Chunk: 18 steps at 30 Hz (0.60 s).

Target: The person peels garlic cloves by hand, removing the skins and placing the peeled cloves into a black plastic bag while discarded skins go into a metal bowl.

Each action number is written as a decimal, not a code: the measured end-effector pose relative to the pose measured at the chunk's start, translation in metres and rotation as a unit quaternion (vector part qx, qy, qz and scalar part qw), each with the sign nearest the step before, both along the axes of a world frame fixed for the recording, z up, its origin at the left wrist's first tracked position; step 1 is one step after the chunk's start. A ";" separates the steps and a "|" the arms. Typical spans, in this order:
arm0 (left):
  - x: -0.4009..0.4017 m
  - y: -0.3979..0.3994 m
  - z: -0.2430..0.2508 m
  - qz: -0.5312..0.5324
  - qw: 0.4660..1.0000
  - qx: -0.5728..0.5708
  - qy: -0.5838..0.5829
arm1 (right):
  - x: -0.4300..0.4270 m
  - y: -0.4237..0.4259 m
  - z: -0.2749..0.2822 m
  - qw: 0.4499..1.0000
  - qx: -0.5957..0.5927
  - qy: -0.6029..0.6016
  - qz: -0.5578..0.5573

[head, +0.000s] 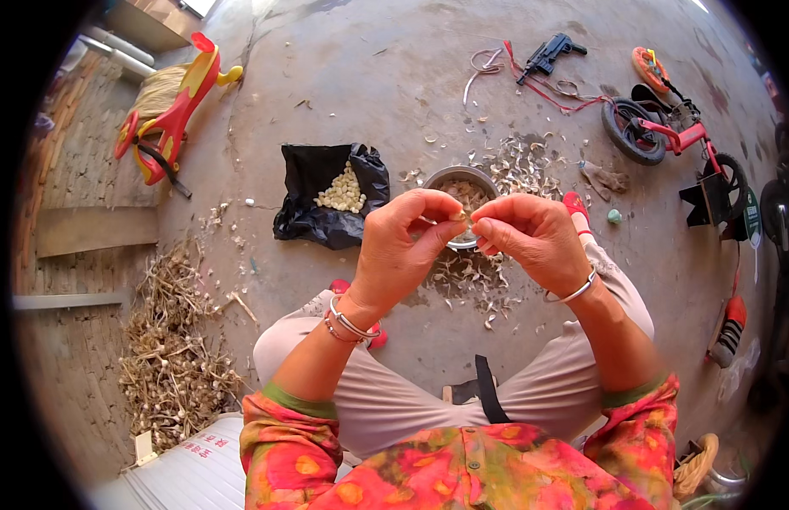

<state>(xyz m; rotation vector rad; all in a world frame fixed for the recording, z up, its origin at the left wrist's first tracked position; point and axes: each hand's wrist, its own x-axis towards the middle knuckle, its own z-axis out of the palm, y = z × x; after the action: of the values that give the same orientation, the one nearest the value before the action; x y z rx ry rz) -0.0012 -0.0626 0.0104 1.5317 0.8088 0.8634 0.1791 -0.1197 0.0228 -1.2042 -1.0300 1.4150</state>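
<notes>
My left hand (410, 239) pinches a small pale garlic clove (461, 217) between thumb and fingertips. Close beside it, my right hand (528, 233) has its thumb and fingers pinched together near the clove; whether they hold a bit of skin I cannot tell. Both hands are above a round metal bowl (491, 180) with garlic in papery skins inside, partly hidden by my hands. Left of the bowl, a black plastic bag (305, 167) lies spread out on the floor with a heap of peeled garlic cloves (344, 192) on it.
Garlic skins (518, 162) litter the concrete floor around the bowl. Dried garlic bulbs with stalks (177, 357) are piled at the left, below a red and yellow ride-on toy (181, 108). A toy gun (550, 54), a glove (603, 180) and a small red bike (678, 137) are at the right.
</notes>
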 end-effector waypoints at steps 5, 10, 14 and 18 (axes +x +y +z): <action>0.011 -0.004 0.003 -0.003 0.985 0.169 0.042 | 0.002 0.000 0.006 0.999 -0.008 -0.043 -0.011; 0.014 -0.006 0.004 0.004 0.962 0.262 0.078 | 0.004 -0.002 0.001 0.996 -0.007 -0.088 -0.014; 0.014 -0.008 0.001 0.016 0.952 0.293 0.086 | 0.000 -0.003 -0.004 0.994 0.017 -0.103 -0.023; 0.011 -0.009 0.000 0.017 0.950 0.300 0.086 | -0.006 -0.001 -0.004 0.982 0.055 -0.180 -0.020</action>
<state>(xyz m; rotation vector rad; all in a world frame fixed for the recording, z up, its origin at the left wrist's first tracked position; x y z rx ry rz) 0.0098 -0.0721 0.0106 2.1568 0.7310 1.0726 0.1730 -0.1210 0.0189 -1.4217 -1.3046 1.1153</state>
